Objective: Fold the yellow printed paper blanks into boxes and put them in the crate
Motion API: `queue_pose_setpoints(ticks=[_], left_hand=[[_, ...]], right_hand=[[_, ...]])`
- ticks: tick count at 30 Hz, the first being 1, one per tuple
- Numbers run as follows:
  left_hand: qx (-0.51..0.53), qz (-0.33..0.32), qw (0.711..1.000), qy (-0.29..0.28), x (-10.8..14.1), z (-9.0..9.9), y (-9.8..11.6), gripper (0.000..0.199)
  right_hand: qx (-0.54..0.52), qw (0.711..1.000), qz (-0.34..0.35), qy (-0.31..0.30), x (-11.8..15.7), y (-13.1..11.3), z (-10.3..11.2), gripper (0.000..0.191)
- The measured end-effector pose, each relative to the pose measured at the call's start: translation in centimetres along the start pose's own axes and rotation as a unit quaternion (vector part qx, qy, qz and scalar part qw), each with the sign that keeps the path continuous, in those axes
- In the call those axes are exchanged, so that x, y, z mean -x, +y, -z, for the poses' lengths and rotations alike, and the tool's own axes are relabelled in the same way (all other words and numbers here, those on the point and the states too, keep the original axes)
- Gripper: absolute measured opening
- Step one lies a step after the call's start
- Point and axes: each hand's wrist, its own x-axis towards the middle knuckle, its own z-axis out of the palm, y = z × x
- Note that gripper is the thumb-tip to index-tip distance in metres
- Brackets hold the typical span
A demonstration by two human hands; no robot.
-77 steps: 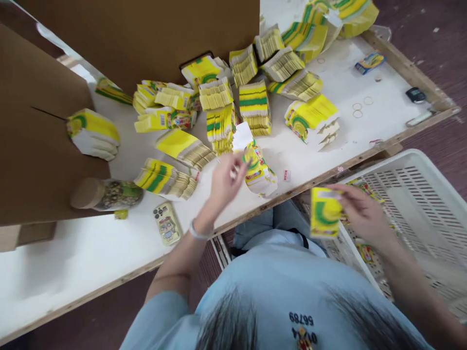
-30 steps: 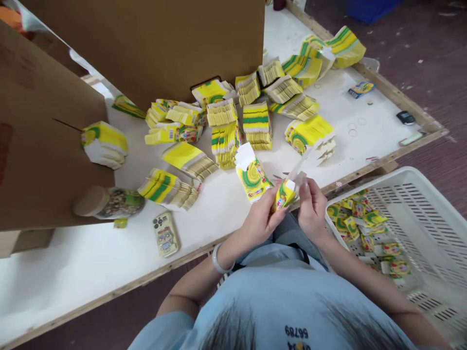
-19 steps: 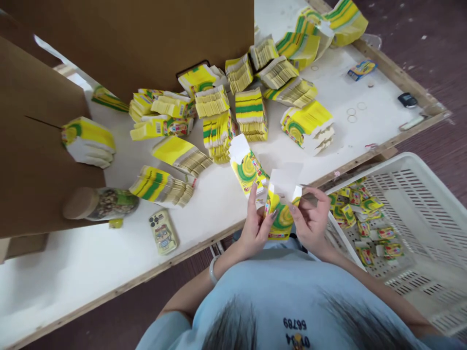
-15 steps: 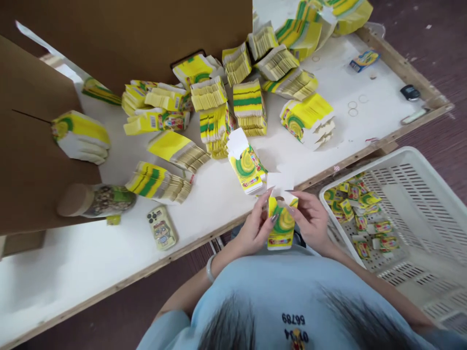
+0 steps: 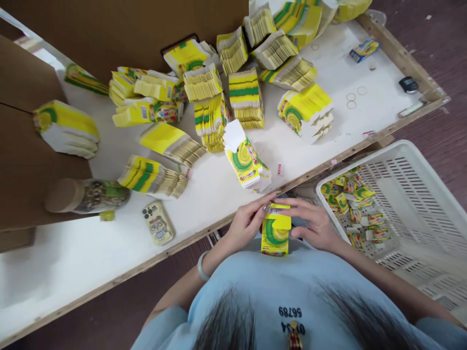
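Close to my chest, just off the table's front edge, is a small yellow and green box (image 5: 276,236). My left hand (image 5: 250,219) grips its left side near the top. At the upper right of the box, my right hand (image 5: 310,221) has its fingers stretched across the top flap, with the thumb apart below. The flap now lies folded down over the box front. On the table just beyond my hands rests a small pile of flat printed boxes (image 5: 243,163) with white flaps raised.
Several bundles of flat yellow boxes (image 5: 246,97) lie across the white table (image 5: 207,194). A phone (image 5: 158,222) and a jar (image 5: 98,195) are at left. Right of me, a white basket (image 5: 419,194) holds small boxes. Cardboard (image 5: 109,29) stands behind.
The white top flap that stood up is folded over, showing its yellow side. My right fingers have moved onto the top of the box. The view has shifted slightly.
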Motion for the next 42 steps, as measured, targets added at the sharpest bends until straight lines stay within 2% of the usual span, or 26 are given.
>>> queue_pose_setpoints(ticks=[3,5,8,12,13,15,17,18,20,21,23,24,25,26,28,29,33,36,38,42], left_hand=[[-0.046,-0.016,0.999,0.004,-0.4,0.6,0.7,0.047],[-0.057,-0.01,0.998,0.005,-0.6,0.7,0.9,0.047],[-0.074,-0.009,0.997,0.003,-0.6,0.6,0.7,0.047],[-0.144,-0.055,0.988,-0.006,0.0,0.5,0.4,0.052],[-0.168,-0.067,0.983,-0.011,0.0,0.6,0.4,0.055],[-0.229,-0.114,0.967,-0.014,-0.6,1.4,0.6,0.058],[-0.307,-0.185,0.933,0.024,-2.5,3.2,1.1,0.048],[-0.351,-0.222,0.907,0.065,-4.0,4.5,1.3,0.04],[-0.383,-0.227,0.883,0.149,-7.8,7.7,1.5,0.032],[-0.393,-0.213,0.873,0.192,-10.0,9.5,1.4,0.036],[-0.424,-0.146,0.855,0.26,-14.1,12.6,0.8,0.059],[-0.428,-0.109,0.859,0.258,-15.9,13.9,0.3,0.062],[-0.424,-0.076,0.871,0.235,-17.5,14.8,-0.1,0.056],[-0.417,-0.059,0.881,0.214,-18.7,15.5,-0.5,0.045],[-0.403,-0.064,0.895,0.181,-20.2,16.3,-1.1,0.022],[-0.398,-0.085,0.896,0.174,-20.5,16.5,-1.2,0.018],[-0.38,-0.186,0.89,0.167,-19.9,17.1,-0.3,0.027],[-0.361,-0.242,0.875,0.214,-18.8,17.1,0.9,0.033],[-0.335,-0.269,0.864,0.262,-18.0,16.4,1.8,0.041],[-0.247,-0.306,0.853,0.344,-16.0,12.9,4.1,0.051]], right_hand=[[-0.095,0.98,-0.175,-0.026,-0.5,-1.0,-0.1,0.045],[-0.155,0.956,-0.239,-0.072,-0.8,-1.5,0.0,0.045],[-0.209,0.933,-0.275,-0.105,-1.3,-1.7,0.7,0.047],[-0.282,0.89,-0.311,-0.176,-1.6,-1.3,1.3,0.063],[-0.291,0.887,-0.311,-0.176,-1.6,-1.1,1.2,0.061],[-0.284,0.896,-0.312,-0.136,-1.3,-0.7,1.3,0.049],[-0.223,0.922,-0.311,-0.064,-0.7,-0.3,2.6,0.038],[-0.164,0.938,-0.303,-0.023,-0.3,0.0,3.8,0.034],[0.013,0.959,-0.278,0.057,0.7,0.3,7.3,0.032],[0.137,0.948,-0.273,0.096,1.1,0.4,9.3,0.033],[0.385,0.867,-0.288,0.132,2.0,0.3,12.9,0.04],[0.458,0.828,-0.289,0.147,2.4,0.2,14.1,0.047],[0.503,0.801,-0.284,0.156,2.6,0.1,14.8,0.055],[0.519,0.794,-0.271,0.163,2.8,0.0,15.1,0.061],[0.508,0.813,-0.227,0.169,2.6,0.2,14.7,0.065],[0.498,0.826,-0.199,0.172,2.3,0.4,14.1,0.063],[0.46,0.865,-0.1,0.175,-0.6,1.7,11.0,0.059],[0.417,0.891,-0.046,0.174,-4.1,1.7,7.9,0.055],[0.379,0.907,0.008,0.186,-6.8,1.2,5.3,0.052],[0.31,0.917,0.114,0.223,-12.0,0.1,-0.3,0.056]])
